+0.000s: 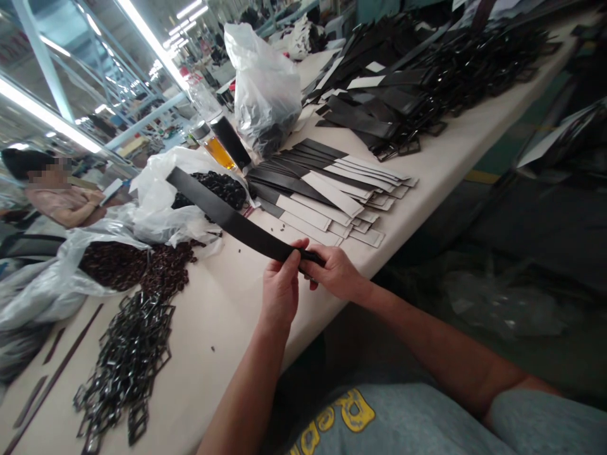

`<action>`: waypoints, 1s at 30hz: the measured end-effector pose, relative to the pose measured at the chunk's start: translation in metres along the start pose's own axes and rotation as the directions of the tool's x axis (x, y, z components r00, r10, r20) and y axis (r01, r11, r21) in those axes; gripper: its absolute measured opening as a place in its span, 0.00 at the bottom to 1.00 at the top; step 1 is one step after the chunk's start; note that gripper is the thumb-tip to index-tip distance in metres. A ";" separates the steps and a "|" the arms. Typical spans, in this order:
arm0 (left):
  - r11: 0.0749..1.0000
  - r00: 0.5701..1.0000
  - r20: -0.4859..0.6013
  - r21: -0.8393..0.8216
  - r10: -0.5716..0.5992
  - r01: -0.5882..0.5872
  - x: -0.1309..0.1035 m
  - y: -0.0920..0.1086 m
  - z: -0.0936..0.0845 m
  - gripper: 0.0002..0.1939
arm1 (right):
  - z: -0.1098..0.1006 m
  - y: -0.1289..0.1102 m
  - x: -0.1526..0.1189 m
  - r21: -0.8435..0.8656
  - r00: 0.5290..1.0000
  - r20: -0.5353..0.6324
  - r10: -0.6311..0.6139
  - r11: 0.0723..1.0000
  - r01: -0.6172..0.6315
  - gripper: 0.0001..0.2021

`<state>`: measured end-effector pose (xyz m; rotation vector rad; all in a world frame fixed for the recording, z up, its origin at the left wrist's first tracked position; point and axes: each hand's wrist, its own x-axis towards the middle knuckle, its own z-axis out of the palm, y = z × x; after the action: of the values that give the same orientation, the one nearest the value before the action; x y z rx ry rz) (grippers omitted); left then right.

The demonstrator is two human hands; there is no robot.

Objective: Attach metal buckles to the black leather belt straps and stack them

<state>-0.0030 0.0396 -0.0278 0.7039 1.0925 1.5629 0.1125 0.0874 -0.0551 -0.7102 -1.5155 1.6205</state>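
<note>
A long black strap rises to the upper left from between my two hands, above the pale table. My left hand pinches it near its lower end, thumb on top. Close beside it on the right, my right hand grips a dark piece at that same end; its exact shape is hidden by the fingers. Behind my hands, black straps with pale ends lie fanned on the table. A heap of dark metal buckles is at the left.
Small brown parts spill near a plastic bag. Black parts fill another bag. A bottle of amber liquid and a white bag stand behind. Buckled straps are piled upper right. A person is at far left.
</note>
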 end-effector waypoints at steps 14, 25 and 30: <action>0.992 1.000 -0.010 0.122 0.025 -0.024 -0.017 -0.024 -0.009 0.23 | -0.004 0.019 -0.005 0.294 0.997 0.061 -0.044 0.955 0.024 0.23; 0.702 0.941 0.277 0.631 0.195 -0.331 -0.013 -0.002 -0.021 0.23 | -0.011 -0.001 -0.014 0.084 0.983 0.160 -0.088 0.994 0.075 0.21; 0.375 0.847 0.350 0.781 0.402 -0.500 -0.017 0.029 -0.053 0.24 | -0.060 -0.053 0.012 -0.416 0.978 -0.030 -0.209 0.892 0.178 0.16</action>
<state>-0.0568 0.0071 -0.0219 1.9049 1.7094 1.2918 0.1649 0.1292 -0.0093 -0.8042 -1.8339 1.1227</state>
